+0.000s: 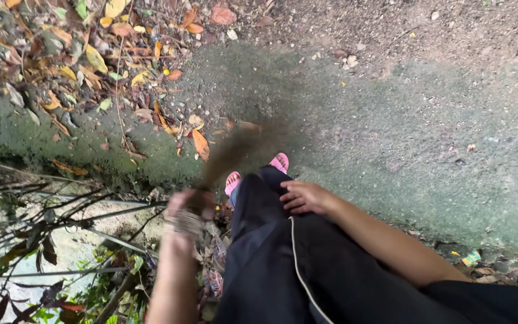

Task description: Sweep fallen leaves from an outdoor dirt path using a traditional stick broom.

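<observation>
Presently the left hand [181, 210] has its fingers wrapped tight round a short broom [229, 153], its blurred bristles just beyond the pink sandals [280, 162]. The right hand [304, 197] rests loosely open on the dark trousers [271, 252]. Concrete [391, 138] right of the broom looks swept; fallen leaves [91, 66] lie heaped left of it, beside a drain [61, 240] with twigs.
</observation>
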